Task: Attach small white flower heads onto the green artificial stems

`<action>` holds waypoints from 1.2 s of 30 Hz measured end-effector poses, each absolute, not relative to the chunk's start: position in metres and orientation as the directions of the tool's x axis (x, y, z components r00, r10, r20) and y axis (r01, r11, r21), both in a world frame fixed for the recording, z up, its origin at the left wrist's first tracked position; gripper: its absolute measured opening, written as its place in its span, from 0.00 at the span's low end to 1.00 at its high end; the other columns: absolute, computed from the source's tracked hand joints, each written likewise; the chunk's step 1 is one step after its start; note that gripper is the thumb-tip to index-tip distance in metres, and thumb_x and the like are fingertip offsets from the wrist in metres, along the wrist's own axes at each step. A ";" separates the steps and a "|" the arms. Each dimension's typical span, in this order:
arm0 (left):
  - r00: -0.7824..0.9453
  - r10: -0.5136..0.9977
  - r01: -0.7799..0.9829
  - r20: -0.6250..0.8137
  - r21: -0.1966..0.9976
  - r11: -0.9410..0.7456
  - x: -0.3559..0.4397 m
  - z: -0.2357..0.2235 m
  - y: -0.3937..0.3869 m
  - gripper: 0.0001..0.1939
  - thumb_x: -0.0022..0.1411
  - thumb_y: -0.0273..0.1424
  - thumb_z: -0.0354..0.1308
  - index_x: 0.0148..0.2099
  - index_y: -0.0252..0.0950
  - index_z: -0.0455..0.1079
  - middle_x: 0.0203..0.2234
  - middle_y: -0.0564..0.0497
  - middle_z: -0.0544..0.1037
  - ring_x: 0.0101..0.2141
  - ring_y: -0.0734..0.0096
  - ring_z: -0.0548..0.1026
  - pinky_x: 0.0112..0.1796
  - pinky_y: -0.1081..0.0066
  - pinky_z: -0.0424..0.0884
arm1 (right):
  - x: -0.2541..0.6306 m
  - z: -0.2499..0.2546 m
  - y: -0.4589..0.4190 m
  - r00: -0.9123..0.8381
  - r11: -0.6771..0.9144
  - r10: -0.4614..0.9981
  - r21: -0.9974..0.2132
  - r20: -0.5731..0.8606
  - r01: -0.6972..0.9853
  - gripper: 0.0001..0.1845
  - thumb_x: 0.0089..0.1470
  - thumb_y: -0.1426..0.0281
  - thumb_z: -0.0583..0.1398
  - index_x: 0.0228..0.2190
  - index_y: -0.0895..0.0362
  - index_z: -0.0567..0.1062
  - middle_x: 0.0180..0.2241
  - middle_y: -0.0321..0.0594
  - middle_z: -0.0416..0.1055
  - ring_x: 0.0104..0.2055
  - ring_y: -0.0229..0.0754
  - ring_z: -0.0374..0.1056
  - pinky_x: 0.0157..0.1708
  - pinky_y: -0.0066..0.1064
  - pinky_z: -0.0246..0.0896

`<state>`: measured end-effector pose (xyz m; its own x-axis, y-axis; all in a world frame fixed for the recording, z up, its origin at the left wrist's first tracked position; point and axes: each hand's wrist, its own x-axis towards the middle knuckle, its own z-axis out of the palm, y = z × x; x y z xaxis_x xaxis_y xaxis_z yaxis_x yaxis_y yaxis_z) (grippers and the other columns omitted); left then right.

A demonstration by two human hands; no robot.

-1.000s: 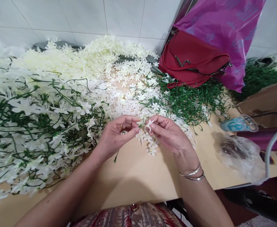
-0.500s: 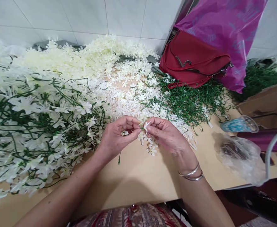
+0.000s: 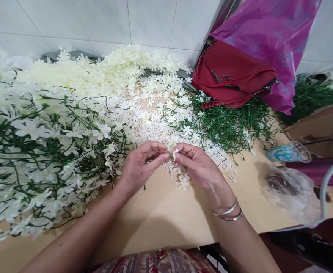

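Observation:
Close together over the front of the flower pile, my two hands pinch small artificial flower parts. My left hand is closed on a green stem, whose lower end sticks out below the palm. Between the fingertips of my right hand is a white artificial flower, held against the tip of the stem. Just under my right fingers lie loose white flower heads on the table. White stamens are spread behind my hands. How the flower and stem meet is partly hidden by my fingers.
Flowers on green stems heap up at the left, with cream flower heads behind. Bare green stems lie right of centre. A red handbag, purple bag, plastic cup and clear plastic bag stand at the right.
Both hands stay nearly in place, fingertips still together at the flower. My left fingers have turned slightly, and a ring on them now shows.

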<state>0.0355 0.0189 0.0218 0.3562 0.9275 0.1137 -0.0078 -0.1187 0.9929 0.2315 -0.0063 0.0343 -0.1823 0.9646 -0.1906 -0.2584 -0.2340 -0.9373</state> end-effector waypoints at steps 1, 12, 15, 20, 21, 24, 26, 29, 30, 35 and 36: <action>0.378 0.919 0.018 0.111 0.992 -0.127 0.035 0.022 0.018 0.08 0.66 0.34 0.67 0.45 0.36 0.77 0.32 0.51 0.84 0.34 0.72 0.82 0.38 0.73 0.77 | 0.231 0.034 -0.006 -0.169 -0.231 0.967 -0.936 -0.191 -0.264 0.17 0.47 0.56 0.76 0.30 0.54 0.81 0.24 0.32 0.73 0.27 0.35 0.66 0.30 0.30 0.59; 0.398 0.912 -0.050 0.097 0.995 -0.084 0.040 0.023 0.011 0.09 0.72 0.36 0.60 0.41 0.36 0.76 0.32 0.51 0.84 0.34 0.73 0.81 0.40 0.73 0.78 | 0.226 0.030 -0.005 -0.124 -0.195 0.979 -0.921 -0.162 -0.337 0.16 0.46 0.60 0.77 0.30 0.53 0.79 0.25 0.31 0.75 0.28 0.36 0.70 0.35 0.30 0.64; 0.385 0.916 -0.067 0.115 0.993 -0.097 0.041 0.019 0.010 0.09 0.72 0.36 0.60 0.41 0.36 0.75 0.31 0.51 0.83 0.34 0.72 0.81 0.41 0.73 0.79 | 0.227 0.029 -0.005 -0.159 -0.229 0.969 -0.921 -0.187 -0.316 0.16 0.48 0.60 0.76 0.30 0.54 0.78 0.25 0.32 0.75 0.29 0.36 0.70 0.36 0.30 0.65; 0.395 0.910 -0.014 0.128 0.991 -0.133 0.039 0.013 0.013 0.09 0.72 0.35 0.60 0.40 0.35 0.75 0.31 0.51 0.83 0.34 0.71 0.82 0.40 0.73 0.78 | 0.229 0.026 -0.004 -0.158 -0.274 0.959 -0.917 -0.237 -0.290 0.18 0.46 0.59 0.77 0.29 0.54 0.77 0.23 0.32 0.75 0.27 0.37 0.70 0.35 0.31 0.66; 0.398 0.909 -0.010 0.123 0.992 -0.130 0.039 0.012 0.013 0.09 0.72 0.35 0.60 0.40 0.35 0.75 0.31 0.51 0.83 0.35 0.71 0.82 0.40 0.73 0.78 | 0.229 0.026 -0.004 -0.162 -0.280 0.957 -0.915 -0.242 -0.291 0.18 0.46 0.59 0.77 0.29 0.54 0.76 0.23 0.32 0.75 0.27 0.37 0.70 0.35 0.32 0.66; 0.402 0.908 -0.003 0.118 0.992 -0.128 0.039 0.010 0.014 0.09 0.72 0.35 0.60 0.41 0.35 0.75 0.31 0.51 0.82 0.35 0.71 0.82 0.40 0.72 0.78 | 0.228 0.025 -0.003 -0.176 -0.297 0.951 -0.907 -0.253 -0.299 0.18 0.45 0.60 0.77 0.28 0.54 0.76 0.22 0.32 0.75 0.27 0.37 0.69 0.35 0.32 0.66; 0.401 0.908 -0.003 0.119 0.992 -0.129 0.040 0.009 0.014 0.09 0.71 0.35 0.60 0.40 0.36 0.75 0.31 0.51 0.82 0.35 0.70 0.82 0.39 0.72 0.79 | 0.228 0.025 -0.002 -0.172 -0.304 0.949 -0.904 -0.262 -0.299 0.19 0.44 0.60 0.78 0.27 0.54 0.76 0.22 0.32 0.75 0.26 0.37 0.69 0.34 0.32 0.66; 0.399 0.910 0.006 0.114 0.992 -0.126 0.040 0.008 0.014 0.08 0.71 0.35 0.60 0.40 0.36 0.75 0.31 0.51 0.82 0.35 0.69 0.83 0.39 0.72 0.78 | 0.229 0.025 -0.001 -0.176 -0.318 0.945 -0.902 -0.277 -0.290 0.20 0.42 0.59 0.78 0.26 0.54 0.76 0.22 0.31 0.75 0.26 0.37 0.69 0.34 0.32 0.67; 0.398 0.911 0.013 0.110 0.992 -0.125 0.040 0.008 0.014 0.08 0.71 0.35 0.60 0.40 0.36 0.75 0.31 0.51 0.82 0.35 0.69 0.83 0.39 0.72 0.78 | 0.230 0.025 -0.001 -0.181 -0.322 0.943 -0.902 -0.278 -0.289 0.20 0.42 0.59 0.78 0.26 0.54 0.76 0.22 0.31 0.75 0.26 0.37 0.70 0.34 0.32 0.67; 0.383 0.918 0.039 0.100 0.991 -0.124 0.039 0.007 0.012 0.09 0.71 0.35 0.61 0.39 0.36 0.74 0.30 0.52 0.82 0.34 0.70 0.82 0.38 0.73 0.77 | 0.230 0.024 -0.001 -0.190 -0.317 0.944 -0.899 -0.269 -0.301 0.20 0.42 0.60 0.79 0.26 0.54 0.76 0.21 0.30 0.75 0.26 0.36 0.70 0.34 0.31 0.67; 0.381 0.919 0.042 0.102 0.991 -0.127 0.039 0.007 0.012 0.09 0.71 0.35 0.61 0.38 0.36 0.74 0.30 0.52 0.82 0.34 0.71 0.82 0.38 0.74 0.77 | 0.230 0.023 -0.001 -0.192 -0.314 0.945 -0.901 -0.266 -0.300 0.20 0.42 0.60 0.79 0.26 0.54 0.76 0.21 0.30 0.75 0.26 0.36 0.70 0.35 0.32 0.66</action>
